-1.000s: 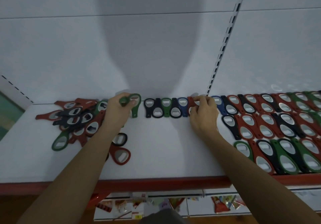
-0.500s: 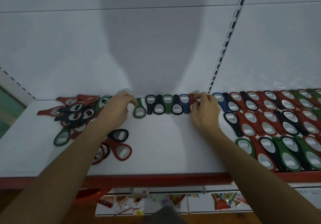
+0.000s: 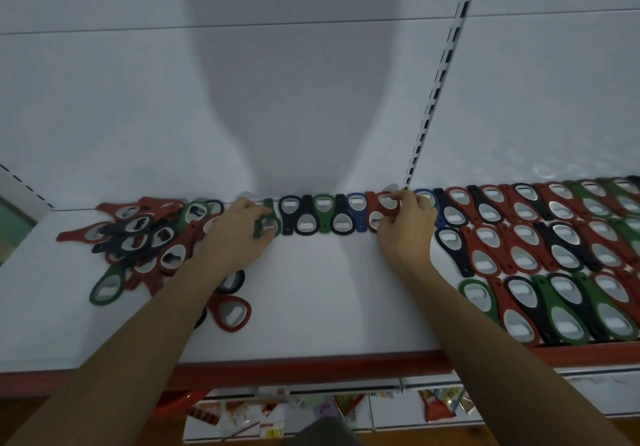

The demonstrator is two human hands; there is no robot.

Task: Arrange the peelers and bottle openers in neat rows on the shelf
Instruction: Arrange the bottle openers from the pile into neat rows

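A white shelf (image 3: 311,307) carries bottle openers in red, green, black and blue. My left hand (image 3: 239,234) holds a green opener (image 3: 267,218) flat against the left end of the back row (image 3: 325,217). My right hand (image 3: 405,227) pinches a red opener (image 3: 379,208) in that same row, near the slotted upright. Neat rows of openers (image 3: 554,248) fill the shelf's right side. A loose heap of openers (image 3: 145,237) lies at the left, partly hidden by my left forearm.
A red opener (image 3: 231,312) and a black one (image 3: 232,281) lie loose beside my left forearm. The shelf has a red front edge (image 3: 311,366). A slotted upright (image 3: 436,78) runs up the white back wall. Packaged goods (image 3: 440,404) hang on the level below.
My left hand carried the green opener from the air down onto the shelf and pushed it against the row's left end. My right hand stayed on the red opener.
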